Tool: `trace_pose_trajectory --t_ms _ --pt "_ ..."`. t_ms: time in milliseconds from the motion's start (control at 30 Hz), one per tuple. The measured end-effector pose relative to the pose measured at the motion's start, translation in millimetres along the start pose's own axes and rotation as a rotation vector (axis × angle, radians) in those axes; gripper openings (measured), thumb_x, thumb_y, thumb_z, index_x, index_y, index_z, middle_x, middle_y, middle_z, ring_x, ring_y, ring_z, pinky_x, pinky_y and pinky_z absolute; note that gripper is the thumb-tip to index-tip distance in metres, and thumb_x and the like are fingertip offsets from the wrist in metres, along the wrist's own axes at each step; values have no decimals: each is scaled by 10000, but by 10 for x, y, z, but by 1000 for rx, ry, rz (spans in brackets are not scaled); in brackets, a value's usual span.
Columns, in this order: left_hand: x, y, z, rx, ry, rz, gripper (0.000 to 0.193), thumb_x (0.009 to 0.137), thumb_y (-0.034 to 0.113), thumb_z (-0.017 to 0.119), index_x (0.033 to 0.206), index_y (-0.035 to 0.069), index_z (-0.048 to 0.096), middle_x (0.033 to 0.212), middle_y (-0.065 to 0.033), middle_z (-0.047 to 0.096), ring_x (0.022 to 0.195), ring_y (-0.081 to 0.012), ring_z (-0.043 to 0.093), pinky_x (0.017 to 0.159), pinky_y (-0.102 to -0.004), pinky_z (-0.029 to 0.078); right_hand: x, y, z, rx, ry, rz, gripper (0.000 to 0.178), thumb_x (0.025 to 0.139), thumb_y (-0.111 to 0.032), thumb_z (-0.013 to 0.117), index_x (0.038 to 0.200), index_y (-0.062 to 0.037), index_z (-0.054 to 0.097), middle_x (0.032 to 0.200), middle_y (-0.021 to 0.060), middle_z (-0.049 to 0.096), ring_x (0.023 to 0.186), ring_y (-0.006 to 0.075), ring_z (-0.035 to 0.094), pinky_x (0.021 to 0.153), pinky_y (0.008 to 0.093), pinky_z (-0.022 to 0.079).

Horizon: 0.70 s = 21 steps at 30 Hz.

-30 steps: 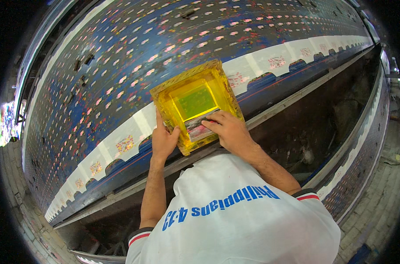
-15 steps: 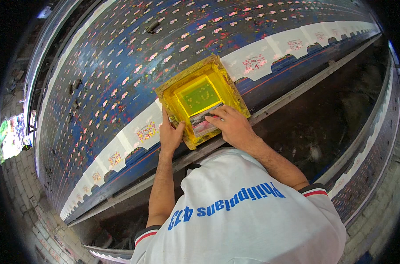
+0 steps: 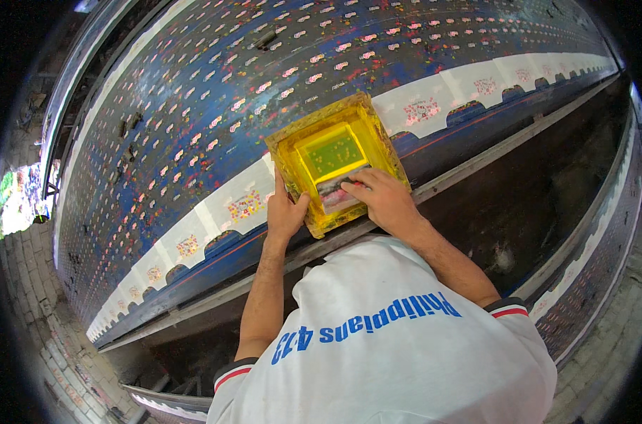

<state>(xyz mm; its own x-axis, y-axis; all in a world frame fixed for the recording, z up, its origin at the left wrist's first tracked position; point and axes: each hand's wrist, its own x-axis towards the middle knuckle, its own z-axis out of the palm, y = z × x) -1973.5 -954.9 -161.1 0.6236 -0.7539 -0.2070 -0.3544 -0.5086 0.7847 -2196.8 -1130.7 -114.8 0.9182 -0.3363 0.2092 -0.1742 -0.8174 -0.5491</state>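
Observation:
A yellow-stained screen-printing frame (image 3: 393, 157) lies tilted over the row of white fabric pieces at the table's near edge. Its green mesh window (image 3: 328, 157) shows a small dotted pattern. My left hand (image 3: 287, 214) is closed on the frame's near left side, thumb on the rim. Inside the frame, the fingers of my right hand (image 3: 391, 203) are wrapped round a squeegee (image 3: 330, 185) at the near end of the mesh. Pinkish ink smears lie beside the squeegee, and its grip is mostly hidden by my fingers.
A long dark printing table (image 3: 215, 106), spotted with colourful ink and small prints, stretches left and right. White fabric pieces (image 3: 206, 220) with pink and yellow prints line its near edge. A metal rail (image 3: 490, 154) runs along the front. Small dark blocks (image 3: 265, 39) sit farther back.
The frame and both hands appear slightly farther right in the picture, and the view has shifted a little. Both grips stay the same, with the squeegee still near the mesh's close end.

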Motion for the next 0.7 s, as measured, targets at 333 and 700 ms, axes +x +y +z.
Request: trace_pose_trajectory --t_ms 333,700 --pt "11 175 -121 40 -120 -121 1071 933 262 722 1761 -18 103 1056 -298 804 927 -433 812 810 -494 645 1085 304 -147 81 -137 91 375 937 -63 695 1287 -133 810 1202 149 789 1187 389 704 1031 508 569" --pt "5 47 -51 15 -71 -55 1107 926 303 748 1761 -25 98 964 -297 797 870 -456 801 774 -506 641 454 35 -6 7 -99 153 452 895 19 662 1296 -126 811 1251 130 774 1223 363 704 1027 479 590"
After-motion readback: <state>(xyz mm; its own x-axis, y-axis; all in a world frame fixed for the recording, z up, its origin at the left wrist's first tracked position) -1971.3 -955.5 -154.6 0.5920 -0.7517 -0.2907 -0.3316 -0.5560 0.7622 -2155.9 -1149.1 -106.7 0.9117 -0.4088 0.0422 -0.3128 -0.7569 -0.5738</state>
